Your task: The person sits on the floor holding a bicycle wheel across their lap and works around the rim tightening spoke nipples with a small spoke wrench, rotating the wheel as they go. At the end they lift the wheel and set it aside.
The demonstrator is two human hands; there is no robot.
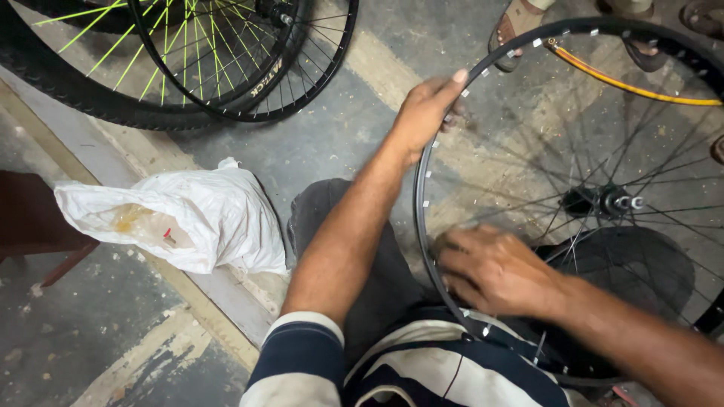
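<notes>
A black bicycle wheel rim [419, 188] with thin spokes and a hub [603, 202] stands upright against my lap. My left hand [424, 113] grips the rim's upper left arc, thumb on top. My right hand [494, 270] rests on the lower left part of the rim, fingers curled over it and blurred. A yellow strip [626, 84] lies along the inside of the rim at the top right.
A white plastic sack [188, 215] lies on the concrete floor to my left. More wheels, one with green spokes [188, 53], lean at the top left. Another person's sandalled feet [516, 26] stand beyond the rim. A dark wooden stool [30, 218] sits at the left edge.
</notes>
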